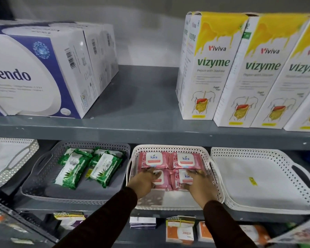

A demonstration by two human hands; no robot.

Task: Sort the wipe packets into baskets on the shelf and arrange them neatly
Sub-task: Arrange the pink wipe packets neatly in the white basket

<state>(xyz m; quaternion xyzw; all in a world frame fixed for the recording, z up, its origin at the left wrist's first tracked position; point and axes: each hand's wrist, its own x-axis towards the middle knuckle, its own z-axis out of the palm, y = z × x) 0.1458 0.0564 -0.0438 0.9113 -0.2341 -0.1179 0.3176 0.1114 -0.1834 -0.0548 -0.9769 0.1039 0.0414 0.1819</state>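
Both hands are in the white basket [170, 148] on the middle shelf [150, 135], working on the pink wipe packets [168, 166]. Four of them lie flat in a two-by-two block: two at the 12 o'clock end with their labels fully showing, two at the 6 o'clock end half covered by the hands. The left hand [144, 182] rests palm down on the near-left packet, fingers spread and loosely curled over its top edge; the right hand [199, 183] does the same on the near-right one. Neither looks closed around a packet. It reads as pressing and nudging, not lifting.

At 9 o'clock from this basket sits the grey basket [75, 172] with the green wipe packets [89, 167], which lie tilted and overlapping, not squared up. At 3 o'clock is another white basket [258, 178], with no packets in it.

To finish this step well, I would say the person should slide the two near packets evenly toward 12 o'clock until their edges meet the far pair, keeping both palms flat so the soft packs do not buckle or ride up over each other. Pushing both together keeps the centre seam straight. The bare strip at the basket's near end suggests there is room for another row. The green ones probably need straightening next.
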